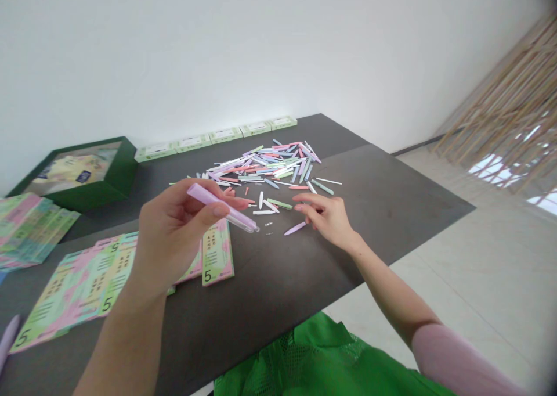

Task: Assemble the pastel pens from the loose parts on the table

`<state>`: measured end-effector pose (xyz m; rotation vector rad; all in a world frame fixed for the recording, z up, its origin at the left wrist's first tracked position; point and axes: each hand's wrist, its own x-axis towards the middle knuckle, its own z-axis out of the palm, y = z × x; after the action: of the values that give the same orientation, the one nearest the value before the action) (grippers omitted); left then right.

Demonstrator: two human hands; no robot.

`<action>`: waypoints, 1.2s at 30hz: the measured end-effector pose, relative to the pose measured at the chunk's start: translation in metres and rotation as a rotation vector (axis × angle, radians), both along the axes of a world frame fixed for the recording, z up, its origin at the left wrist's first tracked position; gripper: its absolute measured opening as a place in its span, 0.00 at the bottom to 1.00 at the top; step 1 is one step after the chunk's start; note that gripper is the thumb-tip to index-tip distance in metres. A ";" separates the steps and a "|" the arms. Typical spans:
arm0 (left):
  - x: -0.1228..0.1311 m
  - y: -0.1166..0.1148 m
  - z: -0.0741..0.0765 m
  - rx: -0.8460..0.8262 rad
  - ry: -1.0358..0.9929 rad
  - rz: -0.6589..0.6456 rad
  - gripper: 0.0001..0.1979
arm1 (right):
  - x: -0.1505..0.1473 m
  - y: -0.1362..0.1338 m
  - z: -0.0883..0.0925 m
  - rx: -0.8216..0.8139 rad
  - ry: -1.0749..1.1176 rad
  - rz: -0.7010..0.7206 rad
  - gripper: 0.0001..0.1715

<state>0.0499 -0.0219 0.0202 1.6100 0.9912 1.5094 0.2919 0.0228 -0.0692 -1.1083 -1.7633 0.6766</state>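
Showing a dark tabletop (378, 222) seen from above, set against a white wall (261, 53), with crossed wooden slats (500, 105) at far right and a green mesh bag (313, 361) below the near edge. Along the far edge stands a row of pale green boxes (217, 135); at far left sits an open dark green box (117, 169) holding printed yellow material. Pastel printed sheets (78, 291) marked with a numeral 5 lie on the near left of the table, beside a fanned stack of cards (30, 227) and a single card (216, 254). At centre lies a loose heap of pastel pen parts (265, 166), with a few tiny metal pieces (268, 224) in front of it. The left hand (172, 233) is raised above the table, pinching a lilac pen barrel (221, 207) between thumb and fingers; its long axis runs diagonally, the clear end (248, 223) directed toward the right hand. The right hand (326, 216), its forearm emerging from a pink sleeve (456, 364), is loosely curled and empty, fingertips lowered. A tapered lilac piece (295, 228) lies on the tabletop directly below those fingertips, its long axis diagonal; the right hand is nearer, though contact cannot be determined.
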 end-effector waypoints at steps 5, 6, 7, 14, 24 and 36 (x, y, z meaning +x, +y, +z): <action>-0.002 0.002 0.002 0.048 -0.059 -0.019 0.06 | 0.002 0.001 0.000 0.015 -0.020 -0.005 0.15; -0.003 0.002 0.003 0.054 -0.072 -0.015 0.07 | 0.002 0.002 0.000 0.018 -0.026 -0.008 0.15; -0.003 0.003 0.005 0.059 -0.086 -0.011 0.09 | 0.002 0.002 0.000 0.021 -0.033 -0.009 0.16; -0.001 0.006 0.009 0.033 -0.147 0.004 0.07 | 0.004 0.005 -0.001 0.022 -0.166 0.034 0.16; -0.004 0.006 0.005 0.057 -0.184 0.085 0.05 | 0.005 0.063 0.000 -0.096 -0.605 0.199 0.15; -0.001 0.021 -0.076 -0.103 0.173 0.415 0.12 | -0.001 0.056 -0.012 0.043 -0.614 0.203 0.14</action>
<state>0.0488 -0.0011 -0.0554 1.5447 1.5499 1.5678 0.2910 0.0786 -0.0815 -1.1961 -2.4241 0.4338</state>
